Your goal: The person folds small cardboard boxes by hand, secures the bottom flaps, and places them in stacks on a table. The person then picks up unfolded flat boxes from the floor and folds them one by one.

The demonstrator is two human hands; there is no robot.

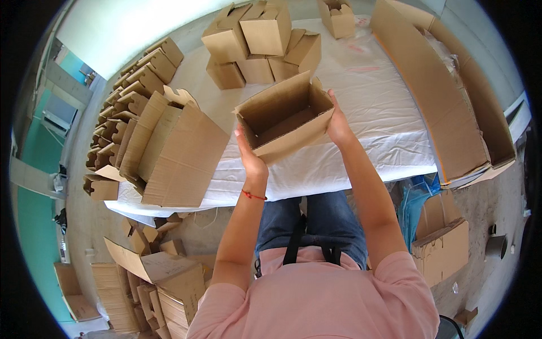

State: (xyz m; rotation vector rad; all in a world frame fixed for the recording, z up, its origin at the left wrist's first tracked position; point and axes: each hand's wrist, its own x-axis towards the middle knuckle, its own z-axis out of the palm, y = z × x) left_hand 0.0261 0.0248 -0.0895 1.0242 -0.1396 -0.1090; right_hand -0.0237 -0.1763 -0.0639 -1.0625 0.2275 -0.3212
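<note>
Between my two hands I hold an open cardboard box [293,138], tilted so that its hollow inside faces me. My left hand [249,155] is pressed against its left end, the fingers partly hidden by the box. At the right end my right hand [339,121] lies with its fingers along the wall. Just behind the box a stack of folded cardboard boxes [254,69] stands on the white-covered table [389,121]. Left of my left hand leans a larger cardboard carton [183,152] with an open top.
Rows of flattened or partly folded cartons [121,118] fill the table's left end. A long open carton [432,96] borders the right side. One small box [337,20] sits at the far edge. On the floor are cartons [164,277] at left and a box [440,243] beside blue plastic [412,206].
</note>
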